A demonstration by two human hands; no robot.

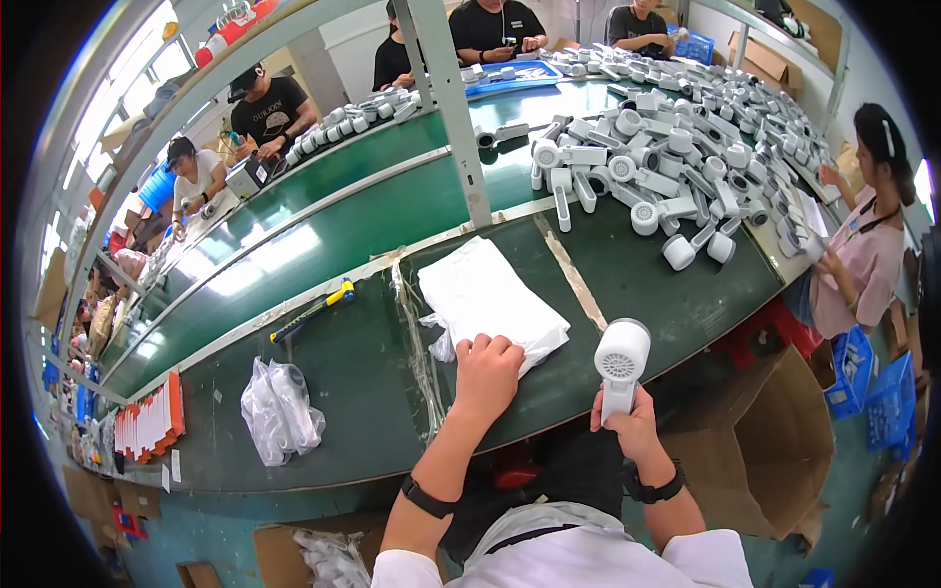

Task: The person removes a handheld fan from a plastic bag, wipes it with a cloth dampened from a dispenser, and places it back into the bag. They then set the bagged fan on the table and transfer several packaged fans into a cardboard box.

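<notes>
My right hand [627, 421] is wrapped round the handle of a white hair dryer [623, 355], held up over the near edge of the bench with its round vented head at the top. My left hand [487, 374] rests on the near left edge of a stack of white plastic bags [490, 299]. Its fingers are curled onto the top bag, and the fingertips are partly hidden. Beyond the stack to the right, a large heap of similar white and grey hair dryers [676, 162] covers the bench.
A yellow and black hand tool [314, 310] and a bundle of clear plastic bags [280, 410] lie to the left, with orange-edged boxes [150, 418] farther along. An open carton [755, 446] stands at the lower right. A person in pink [853, 255] works beside the heap.
</notes>
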